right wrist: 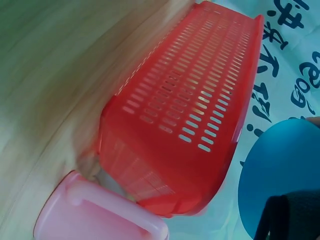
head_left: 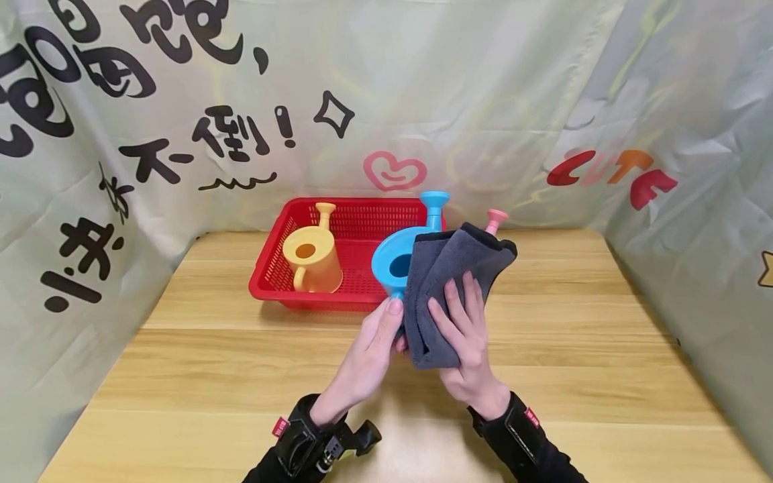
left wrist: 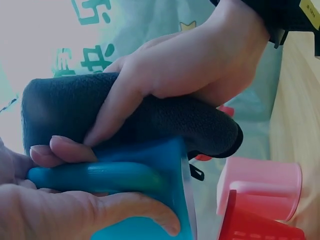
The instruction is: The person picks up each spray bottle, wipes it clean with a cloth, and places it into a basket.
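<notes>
Gripping its handle (left wrist: 100, 175) suits the likely light, stiff blue watering can (head_left: 384, 252); your left fingers (left wrist: 132, 204) hold it, spread right fingers (head_left: 457, 314) press soft gray cloth (head_left: 433, 268).

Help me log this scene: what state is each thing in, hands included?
Blue watering can: held up by its handle
Gray cloth: folded, against the blue watering can
Yellow watering can: standing in the red basket
Pink watering can: upright on the table
Red basket: on the table, containing the yellow watering can
Left hand: gripping the handle
Right hand: fingers extended, pressing the cloth
</notes>
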{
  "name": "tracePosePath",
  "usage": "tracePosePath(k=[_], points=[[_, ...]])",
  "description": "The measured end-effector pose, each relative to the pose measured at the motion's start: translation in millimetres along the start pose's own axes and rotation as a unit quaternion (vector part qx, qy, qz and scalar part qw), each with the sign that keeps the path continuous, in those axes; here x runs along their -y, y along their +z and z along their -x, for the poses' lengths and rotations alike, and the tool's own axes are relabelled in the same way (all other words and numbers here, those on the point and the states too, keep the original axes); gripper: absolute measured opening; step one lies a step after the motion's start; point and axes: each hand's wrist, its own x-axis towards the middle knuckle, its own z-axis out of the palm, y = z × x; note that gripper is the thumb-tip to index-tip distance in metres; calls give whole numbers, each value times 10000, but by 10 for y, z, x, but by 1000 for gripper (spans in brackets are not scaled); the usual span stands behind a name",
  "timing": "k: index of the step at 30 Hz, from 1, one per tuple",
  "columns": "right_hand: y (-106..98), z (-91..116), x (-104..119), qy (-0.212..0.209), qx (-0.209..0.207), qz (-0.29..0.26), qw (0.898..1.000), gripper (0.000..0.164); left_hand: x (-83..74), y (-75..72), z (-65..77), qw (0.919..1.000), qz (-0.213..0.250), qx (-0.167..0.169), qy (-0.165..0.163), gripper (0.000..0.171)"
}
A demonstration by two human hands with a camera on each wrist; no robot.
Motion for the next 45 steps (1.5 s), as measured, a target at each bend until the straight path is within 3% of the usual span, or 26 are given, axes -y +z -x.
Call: tracePosePath(k=[5,12,14,20,28,35,40,45], points=[[-62,-40,-38,477,-16,-714,9963,52,23,13,-17,9992,104,219,328,39],[-152,-104,-52,1372,84,-1734,9752,52,9,41,-2,9994,-70,225,263,36],[-140,-98,-52,1294,84,-1596,9786,52,20,49,-1,9993,-96,169,308,35],[-32,-36,-27,332,-26,-535,9980,53,47,51,-8,9984,-120,-70,542,39],[41,-6,42,-239,-47,215,9995,50,18,32,16,9981,-425,-370,252,40],[20,-21,37,-107,56,-184,9998,56,21,49,11,9981,-377,-355,345,39],[-8,-38,42,252,48,-637,9976,65,24,80,-2,9980,-215,-202,553,38],[-16,-45,72,671,-52,-910,9936,57,52,118,-6,9965,-232,-148,788,36]])
